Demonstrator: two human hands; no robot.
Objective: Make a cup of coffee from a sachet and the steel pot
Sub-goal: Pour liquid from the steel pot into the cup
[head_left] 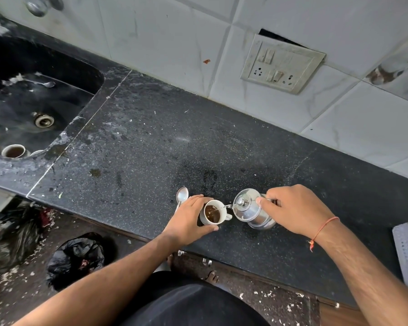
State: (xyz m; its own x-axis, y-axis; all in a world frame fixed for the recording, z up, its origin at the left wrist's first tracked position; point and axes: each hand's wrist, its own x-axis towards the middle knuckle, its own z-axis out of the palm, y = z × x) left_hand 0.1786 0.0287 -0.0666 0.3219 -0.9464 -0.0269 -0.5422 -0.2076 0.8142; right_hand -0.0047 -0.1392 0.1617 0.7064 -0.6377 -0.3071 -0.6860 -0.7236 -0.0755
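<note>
From the head view, the white cup stands on the dark bench near its front edge, already holding brown liquid. The left hand curls its fingers round the cup's left side, likely to steady it during pouring. Just right of the cup, the steel pot is tipped spout-first toward it, a thin stream running in; the right hand grips the handle, fingers closed round it and thumb by the lid. A spoon lies just left of the cup.
</note>
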